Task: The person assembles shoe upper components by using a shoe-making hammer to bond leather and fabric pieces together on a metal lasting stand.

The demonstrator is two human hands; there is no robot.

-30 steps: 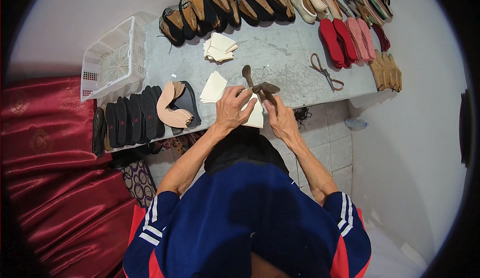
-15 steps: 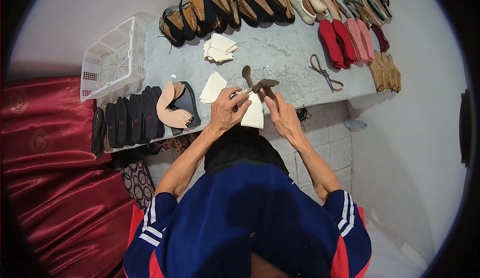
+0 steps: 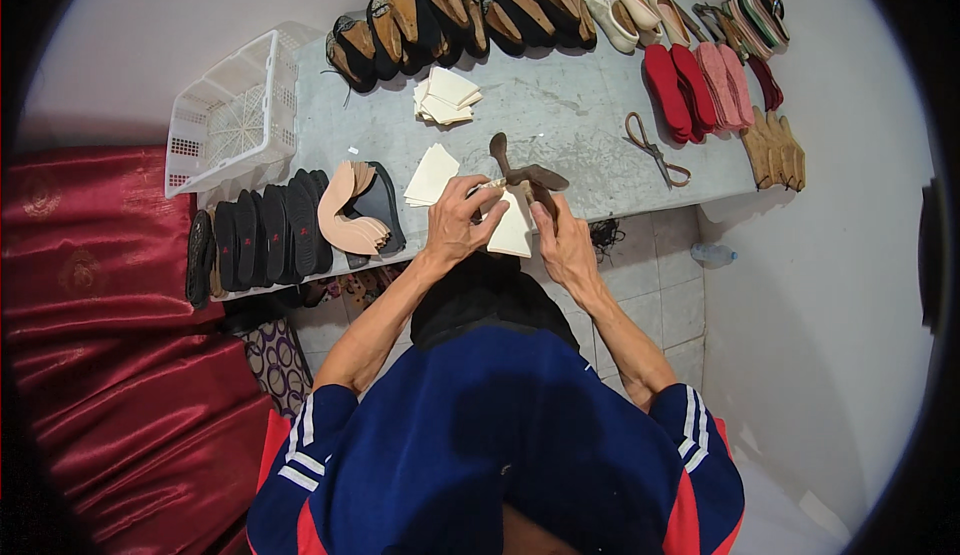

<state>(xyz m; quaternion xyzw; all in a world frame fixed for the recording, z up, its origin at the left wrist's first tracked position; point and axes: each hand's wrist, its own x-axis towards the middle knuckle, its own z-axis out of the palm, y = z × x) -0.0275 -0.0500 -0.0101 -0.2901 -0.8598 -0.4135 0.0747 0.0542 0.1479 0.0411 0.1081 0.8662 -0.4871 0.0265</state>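
Note:
A dark iron shoe anvil (image 3: 498,145) stands at the table's front edge, one foot-shaped arm pointing away from me. My left hand (image 3: 462,223) is closed, thumb and fingertips pinching a small pale piece (image 3: 494,185) beside the anvil. My right hand (image 3: 566,240) is closed around what looks like a hammer (image 3: 542,177), its dark metal head over the anvil; the fingers mostly hide its handle. Between my hands lies a cream cut sheet (image 3: 512,231). Whether the pinched piece belongs to that sheet I cannot tell. More cream cut pieces (image 3: 432,175) lie just left of the anvil.
Scissors (image 3: 657,150) lie to the right. Red insoles (image 3: 680,93), pink ones and brown gloves (image 3: 773,151) line the right end. Black shoes (image 3: 405,20) fill the back. On the left are a white basket (image 3: 268,105), black soles (image 3: 270,230) and curved beige pieces (image 3: 350,210).
The hammer's head has dropped nearer to me and turned, now low over the anvil. My right hand has shifted slightly toward me; the left keeps its pinch. The whole view has moved a little.

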